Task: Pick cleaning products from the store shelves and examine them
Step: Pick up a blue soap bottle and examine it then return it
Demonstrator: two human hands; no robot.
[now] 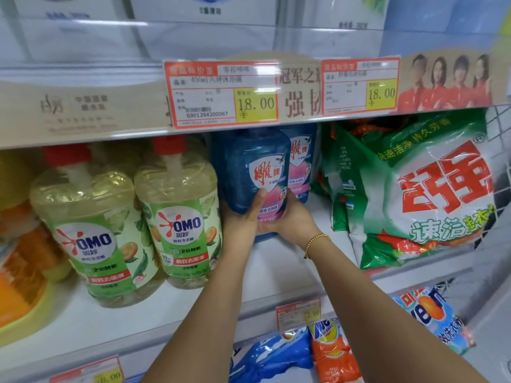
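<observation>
the white shelf (55, 322) is full of washing things. on the right leans a big green and white bag (431, 194) of washing powder. on the left stand two yellow-green bottles (179, 217) with red caps, side by side.

between them stands the blue bottle (249, 167) with a pink and white label. it is at the middle of the shelf, just under the shelf above, where a price tag (221, 92) hangs. a second blue bottle (300, 161) stands right behind it, to the right.

both hands hold the low part of the blue bottle. the left hand (243, 217) grips its left side, with the thumb flat on the label. the right hand (293, 219) grips its right side. the fingers curl round the bottle and most of them are hidden behind it. a gold bracelet (315, 241) is on the right wrist.

i think this is the picking step: the bottle is held but not yet out of the shelf. i cannot tell if its bottom touches the shelf. next, i think the bottle must come forward and down a little, so the top does not bump the shelf above. it looks big and full, so two hands make sense. then it can be turned to read the label.
</observation>
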